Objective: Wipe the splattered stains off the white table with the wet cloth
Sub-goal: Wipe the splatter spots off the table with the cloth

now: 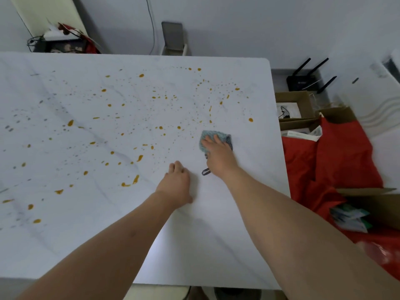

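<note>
Early in the wiping, the right hand (218,154) pressed flat-fingered on the teal cloth (211,139) at the table's (216,245) right side, left hand (176,185) resting open nearby; orange stains (138,158) leftward likely needed sweeping next.

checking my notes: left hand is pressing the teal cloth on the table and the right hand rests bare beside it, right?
Not quite: the head view shows the hands swapped. The right hand presses the teal cloth on the table, and the left hand rests bare beside it.

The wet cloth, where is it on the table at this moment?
In the head view the wet cloth lies flat on the white table toward its right edge, under the right hand, beside the orange stains.
</note>
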Motion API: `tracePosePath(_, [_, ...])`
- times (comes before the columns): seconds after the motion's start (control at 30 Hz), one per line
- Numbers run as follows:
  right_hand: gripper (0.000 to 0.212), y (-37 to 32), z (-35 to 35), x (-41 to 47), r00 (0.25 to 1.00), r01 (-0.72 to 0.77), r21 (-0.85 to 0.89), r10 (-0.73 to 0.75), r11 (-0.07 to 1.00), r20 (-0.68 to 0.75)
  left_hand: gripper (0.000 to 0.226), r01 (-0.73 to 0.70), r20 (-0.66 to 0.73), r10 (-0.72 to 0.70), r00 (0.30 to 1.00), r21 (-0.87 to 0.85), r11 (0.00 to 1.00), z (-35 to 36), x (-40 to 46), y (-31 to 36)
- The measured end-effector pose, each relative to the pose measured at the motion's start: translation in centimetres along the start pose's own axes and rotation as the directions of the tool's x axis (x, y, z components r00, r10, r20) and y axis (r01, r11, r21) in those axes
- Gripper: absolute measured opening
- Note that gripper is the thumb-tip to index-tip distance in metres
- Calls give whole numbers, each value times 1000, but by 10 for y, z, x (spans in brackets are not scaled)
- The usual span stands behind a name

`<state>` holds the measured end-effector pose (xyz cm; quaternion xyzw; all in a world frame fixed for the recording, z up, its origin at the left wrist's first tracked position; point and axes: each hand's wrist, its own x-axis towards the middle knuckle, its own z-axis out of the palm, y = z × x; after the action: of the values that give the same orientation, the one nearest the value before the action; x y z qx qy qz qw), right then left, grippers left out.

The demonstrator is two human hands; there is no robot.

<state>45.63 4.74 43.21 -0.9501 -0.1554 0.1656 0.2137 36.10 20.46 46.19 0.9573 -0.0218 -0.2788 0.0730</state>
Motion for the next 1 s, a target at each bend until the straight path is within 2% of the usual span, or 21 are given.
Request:
tracePosePath(0.1, [50,-9,3,-11,989,104,74,-111,992,97,75,9,3,-9,1000,10,1000,0,0,1])
tracePosePath(0.13, [46,-10,-1,-17,986,81,144,-100,986,132,75,9,3,-9,1000,13,1000,-1,1,2])
tracePosePath(0.2, [37,-8,-16,-27,986,-62,372,-2,926,169,78,13,8,-13,1000,10,1000,-1,2,2])
tracePosePath(0.27, [28,-3,-37,-31,986,-156,569,93,807,138,83,15,10,-15,1000,13,1000,-1,3,2])
tracePosePath(0.37, [24,23,-67,-30,965,-233,712,247,662,86,88,19,19,-19,1000,30,999,-1,4,4])
tracePosePath(0.43, [26,47,-81,-26,939,-291,649,341,703,52,89,23,25,-23,999,30,999,0,5,5])
tracePosePath(0.47, [30,61,-87,-25,922,-334,533,388,778,10,90,23,24,-24,999,30,999,1,5,4])
tracePosePath(0.53, [41,84,-89,-23,900,-399,164,420,902,-120,91,25,20,-25,999,32,999,2,6,4])
tracePosePath(0.6, [51,95,-78,-23,937,-326,-86,310,941,-160,91,25,16,-26,1000,33,999,3,6,4])
tracePosePath(0.67, [59,96,-55,-27,975,-218,-196,205,956,-85,91,23,10,-24,1000,34,999,3,6,4])
tracePosePath(0.73, [68,89,-29,-32,966,-257,-262,249,930,-65,90,22,9,-23,1000,25,999,4,6,3])
tracePosePath(0.83, [70,61,-6,-29,930,-365,-197,345,910,-126,86,20,-2,-20,1000,19,1000,4,6,1])
tracePosePath(0.9, [65,32,2,-23,964,-254,-153,238,955,-117,85,18,-1,-18,1000,28,999,4,5,1])
tracePosePath(0.97, [67,5,9,-19,998,-28,-92,23,995,-55,85,17,-5,-17,1000,36,999,2,4,2])
tracePosePath(1.0, [72,-5,11,-20,998,65,-75,-64,995,20,85,18,-6,-18,1000,36,999,2,3,3])
